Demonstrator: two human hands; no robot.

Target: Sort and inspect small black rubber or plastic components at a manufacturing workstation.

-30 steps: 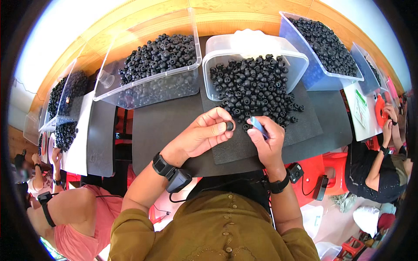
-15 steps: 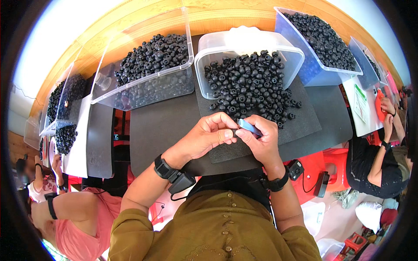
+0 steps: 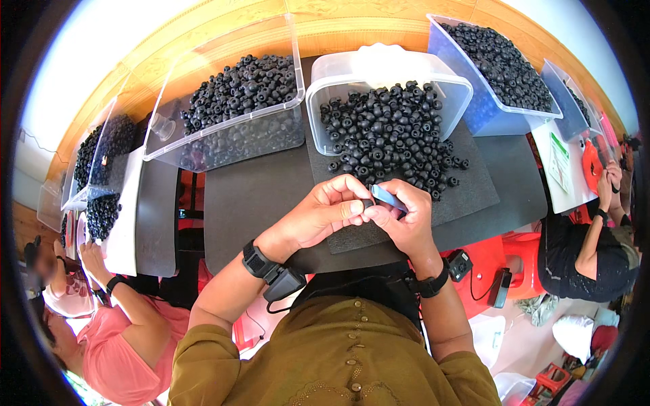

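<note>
My left hand (image 3: 317,215) pinches a small black rubbery piece (image 3: 367,202) between thumb and fingers, above the front of the dark mat. My right hand (image 3: 410,223) is closed round a small light-blue tool (image 3: 387,197) and meets the left hand at the piece. The tool's working end is hidden by the fingers, so its kind cannot be made out. Just beyond both hands, a heap of round black parts with holes (image 3: 393,145) spills from a clear plastic tub (image 3: 463,84) lying on its side.
Clear bins of black parts stand at left (image 3: 223,147) and right (image 3: 504,116). The grey mat (image 3: 474,186) covers part of the dark table (image 3: 250,216). People sit at both sides: a pink top (image 3: 135,348) at left, dark clothing (image 3: 579,260) at right. A red stool (image 3: 521,260) stands nearby.
My hands stay together in nearly the same place, the black piece now showing more between the fingertips. At left, the person in pink has swung an arm toward the table.
</note>
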